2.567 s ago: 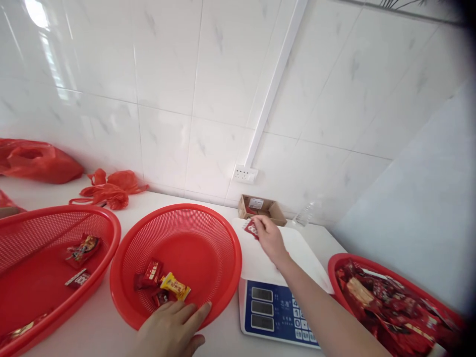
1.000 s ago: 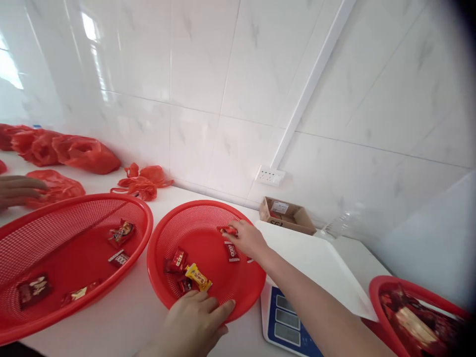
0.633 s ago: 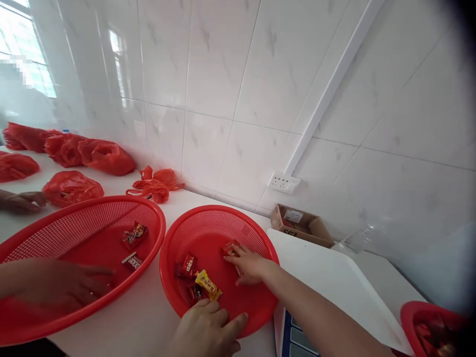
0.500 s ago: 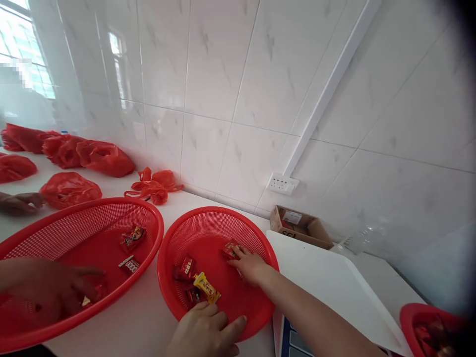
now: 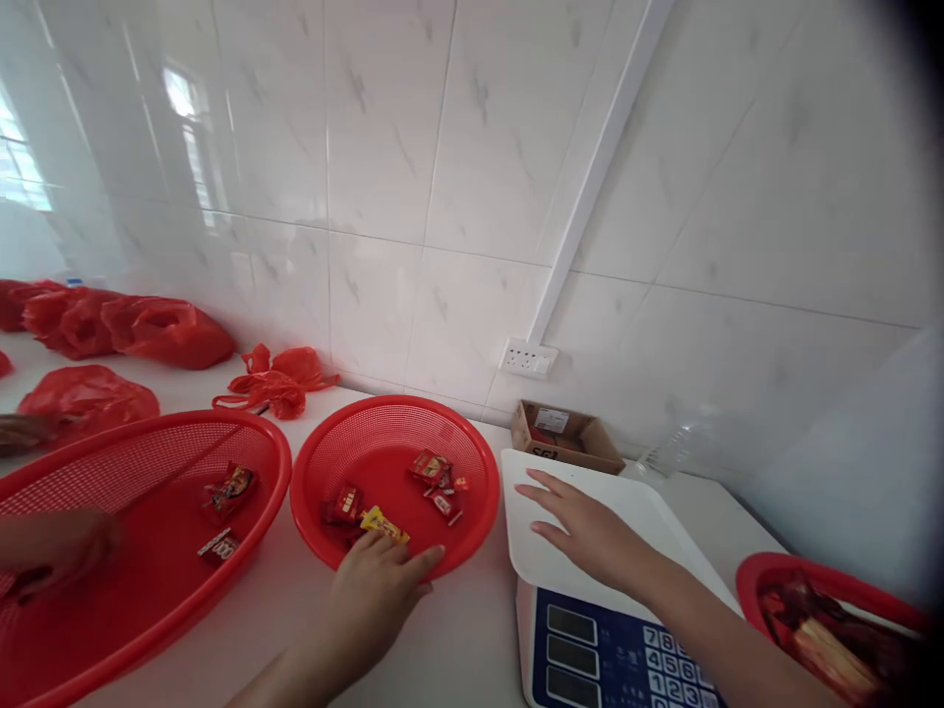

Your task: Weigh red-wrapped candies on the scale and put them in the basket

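My left hand point(image 5: 380, 590) grips the near rim of a small round red basket point(image 5: 483, 472), its fingers reaching over the edge and its thumb out to the right. Inside the basket, a yellow-wrapped candy point(image 5: 384, 524) and a red-wrapped candy point(image 5: 344, 504) lie near these fingers. Several more red-wrapped candies point(image 5: 432, 467) sit at the right side. My right hand point(image 5: 582, 536) is open, fingers spread, above the white tray of a digital scale point(image 5: 612, 639). It holds nothing; whether it touches the tray I cannot tell.
At left, a co-worker's hand point(image 5: 66, 551) is in a larger red basket point(image 5: 276, 472) with candies; another hand point(image 5: 22, 433) touches a red plastic bag point(image 5: 92, 398). More red bags point(image 5: 169, 329) line the wall. A cardboard box point(image 5: 564, 433) stands behind the scale; another red basket point(image 5: 752, 580) is at right.
My right hand has let go of the red-wrapped candies, left the small basket and moved right over the scale. The small basket now sits farther back, my left hand still on its rim.
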